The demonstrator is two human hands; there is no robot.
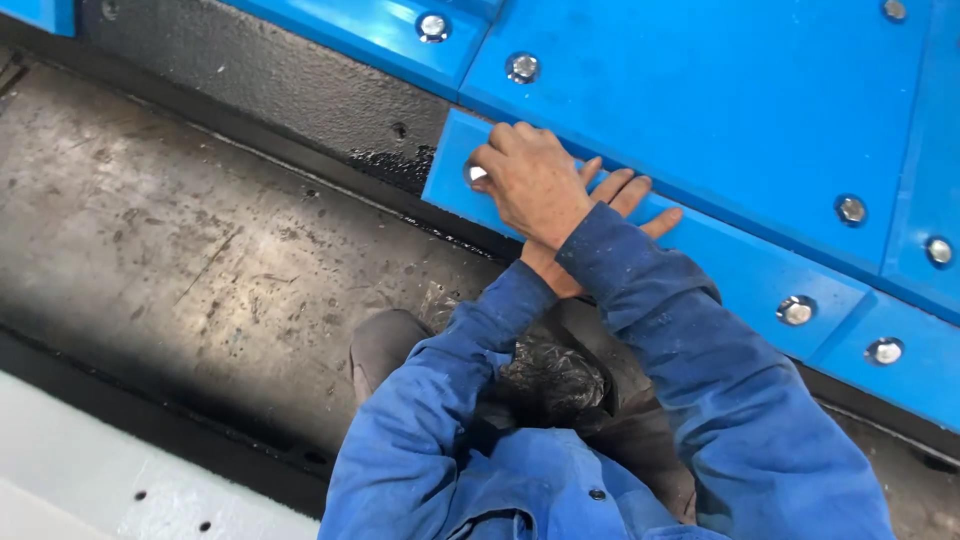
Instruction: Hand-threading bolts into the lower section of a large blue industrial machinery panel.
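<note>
My right hand [535, 180] reaches across my left arm and pinches a silver bolt [476, 174] near the left end of a narrow blue panel strip [740, 265]. My left hand [620, 195] lies flat on that strip. It is mostly hidden under the right wrist, and only its outstretched fingers show to the right. It holds nothing. Both arms are in blue work sleeves and cross at the wrists.
Larger blue panels [700, 100] with several silver bolts, such as one bolt [797, 310], run along the top and right. A dark, greasy metal surface [200, 250] spreads to the left. A crumpled black bag [550, 380] and a grey shoe [385, 345] lie below the hands. A white ledge with holes [120, 480] is at the bottom left.
</note>
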